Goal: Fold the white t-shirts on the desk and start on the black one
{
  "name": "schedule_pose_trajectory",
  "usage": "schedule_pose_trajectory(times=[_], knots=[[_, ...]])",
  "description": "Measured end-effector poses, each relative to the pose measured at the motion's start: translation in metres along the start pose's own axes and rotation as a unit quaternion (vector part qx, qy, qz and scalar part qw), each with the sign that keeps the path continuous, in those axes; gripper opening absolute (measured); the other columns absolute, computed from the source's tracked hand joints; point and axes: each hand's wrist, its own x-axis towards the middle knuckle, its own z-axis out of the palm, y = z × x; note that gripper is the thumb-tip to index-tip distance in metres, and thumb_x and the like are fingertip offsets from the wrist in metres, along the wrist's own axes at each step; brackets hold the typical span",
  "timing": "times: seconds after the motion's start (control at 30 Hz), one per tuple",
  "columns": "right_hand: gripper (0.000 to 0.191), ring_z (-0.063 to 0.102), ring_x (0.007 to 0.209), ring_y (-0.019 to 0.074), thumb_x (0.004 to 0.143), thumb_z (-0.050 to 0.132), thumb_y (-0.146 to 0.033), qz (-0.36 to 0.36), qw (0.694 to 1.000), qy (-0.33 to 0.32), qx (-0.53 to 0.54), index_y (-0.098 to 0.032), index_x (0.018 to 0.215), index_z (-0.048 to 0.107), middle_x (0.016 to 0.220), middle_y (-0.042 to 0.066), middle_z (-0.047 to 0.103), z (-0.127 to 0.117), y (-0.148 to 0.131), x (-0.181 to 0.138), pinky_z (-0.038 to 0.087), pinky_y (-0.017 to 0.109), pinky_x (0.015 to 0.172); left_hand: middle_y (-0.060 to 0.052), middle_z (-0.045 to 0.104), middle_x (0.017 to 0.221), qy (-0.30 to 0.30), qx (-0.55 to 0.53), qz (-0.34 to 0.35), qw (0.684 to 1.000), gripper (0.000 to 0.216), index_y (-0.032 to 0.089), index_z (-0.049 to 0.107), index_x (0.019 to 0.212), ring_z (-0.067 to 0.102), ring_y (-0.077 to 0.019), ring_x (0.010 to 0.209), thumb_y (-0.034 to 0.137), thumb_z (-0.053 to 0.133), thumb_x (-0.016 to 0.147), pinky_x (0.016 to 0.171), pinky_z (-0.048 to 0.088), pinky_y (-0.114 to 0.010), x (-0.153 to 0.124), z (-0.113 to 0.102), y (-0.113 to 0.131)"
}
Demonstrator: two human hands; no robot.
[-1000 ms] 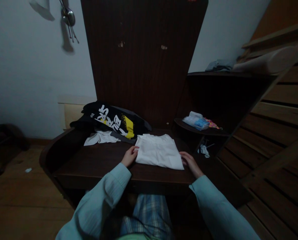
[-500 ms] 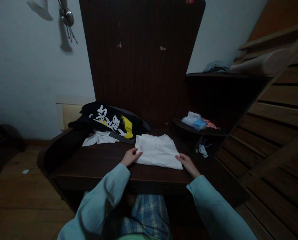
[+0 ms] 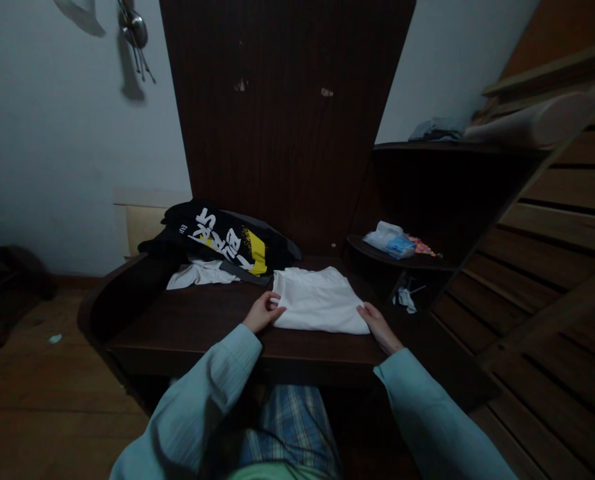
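Observation:
A folded white cloth garment [image 3: 321, 300] lies flat on the dark wooden desk [image 3: 187, 323]. My left hand [image 3: 263, 311] pinches its left edge, thumb on top and fingers curled around the fabric. At the opposite side, my right hand [image 3: 377, 325] grips the right edge near the front corner, its fingertips partly hidden by the cloth. Behind and to the left is a heap of black clothing [image 3: 222, 237] with white lettering and a yellow patch. A smaller white cloth [image 3: 200, 274] sticks out from under that heap.
A corner shelf [image 3: 427, 265] on the right holds a plastic packet [image 3: 390, 240] and a colourful item. Folded cloth [image 3: 438, 129] and a pale roll [image 3: 532, 121] rest on the upper shelf. Wooden slats [image 3: 552, 267] lean along the right side. The desk has a raised curved left end [image 3: 94, 303].
The right hand has shifted slightly right along with the garment's right edge. The left hand has curled more around the left edge, lifting it a little. The view has shifted slightly.

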Motion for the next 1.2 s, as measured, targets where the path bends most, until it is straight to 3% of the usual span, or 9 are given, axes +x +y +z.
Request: schedule_pose_trajectory(times=[0.13,0.33,0.5,0.6,0.73,0.83,0.93,1.07,1.2], knots=[[0.045,0.048,0.056,0.0126,0.043,0.067,-0.058,0.012,1.0,0.003,0.011,-0.019,0.06,0.051,0.057,-0.003,0.055,0.0,0.001,-0.001,0.035,0.022,0.052,0.005,0.049,0.055,-0.021,0.046,-0.01,0.999,0.037,0.015,0.052,0.078,0.044,-0.0081,0.05,0.042,0.065,0.058,0.047,0.034,-0.02,-0.002,0.001,0.0],[0.044,0.053,0.058,0.0161,0.044,0.068,-0.054,0.045,0.999,-0.025,0.005,-0.017,0.066,0.058,0.06,0.001,0.06,0.001,-0.004,-0.003,0.038,0.026,0.056,0.001,0.048,0.063,-0.014,0.174,0.098,0.98,0.027,0.015,0.055,0.059,0.046,-0.0111,0.061,0.041,0.062,0.061,0.058,0.037,-0.023,-0.004,0.002,0.005],[0.039,0.048,0.05,0.0128,0.049,0.063,-0.055,0.014,0.999,0.012,-0.041,-0.018,0.058,0.051,0.052,-0.002,0.054,0.001,0.002,-0.001,0.033,0.024,0.05,0.005,0.038,0.05,-0.017,0.217,0.062,0.974,0.032,0.016,0.048,0.052,0.037,-0.0088,0.051,0.044,0.058,0.063,0.052,0.031,-0.022,-0.004,0.002,0.002],[0.036,0.045,0.047,0.0121,0.052,0.059,-0.053,-0.016,0.99,0.041,-0.131,-0.02,0.057,0.047,0.047,-0.004,0.048,-0.005,0.006,0.002,0.031,0.024,0.047,0.005,0.039,0.05,-0.025,0.216,0.059,0.974,0.032,0.015,0.051,0.055,0.039,-0.0091,0.052,0.046,0.056,0.065,0.052,0.032,-0.021,-0.004,0.002,0.001],[0.032,0.046,0.048,0.0128,0.048,0.065,-0.041,-0.05,0.957,0.089,-0.271,-0.021,0.068,0.05,0.048,-0.007,0.046,-0.015,-0.004,0.012,0.034,0.025,0.049,0.003,0.05,0.058,-0.016,0.197,0.059,0.978,0.03,0.014,0.058,0.077,0.044,-0.0101,0.055,0.042,0.055,0.067,0.056,0.036,-0.021,-0.005,0.002,0.001],[0.029,0.05,0.054,0.0131,0.049,0.067,-0.032,-0.082,0.946,0.059,-0.307,-0.021,0.072,0.053,0.057,-0.005,0.051,-0.011,-0.023,0.026,0.038,0.025,0.055,0.002,0.053,0.06,-0.004,0.192,0.052,0.98,0.029,0.015,0.058,0.08,0.047,-0.0108,0.056,0.042,0.054,0.069,0.058,0.038,-0.022,-0.006,0.003,0.003],[0.022,0.052,0.059,0.0136,0.051,0.068,-0.026,-0.116,0.938,-0.009,-0.326,-0.02,0.069,0.057,0.064,-0.001,0.056,0.014,-0.044,0.047,0.039,0.026,0.059,0.0,0.055,0.065,-0.007,0.192,0.063,0.979,0.027,0.016,0.059,0.077,0.05,-0.0124,0.061,0.041,0.052,0.071,0.062,0.04,-0.023,-0.008,0.003,0.004],[0.014,0.055,0.066,0.0153,0.06,0.064,-0.02,-0.151,0.914,-0.106,-0.362,-0.021,0.073,0.062,0.071,0.001,0.062,0.079,-0.064,0.076,0.04,0.025,0.061,-0.002,0.053,0.072,0.011,0.212,0.117,0.97,0.023,0.016,0.061,0.069,0.051,-0.0149,0.07,0.038,0.054,0.07,0.068,0.041,-0.025,-0.009,0.003,0.004],[0.024,0.059,0.079,0.021,0.071,0.056,-0.036,-0.119,0.871,-0.102,-0.466,-0.017,0.082,0.064,0.085,0.01,0.065,0.147,-0.066,0.091,0.04,0.027,0.064,0.0,0.047,0.064,-0.018,0.217,0.13,0.967,0.028,0.015,0.057,0.057,0.047,-0.0126,0.063,0.038,0.052,0.073,0.062,0.039,-0.023,-0.01,0.004,0.004]])
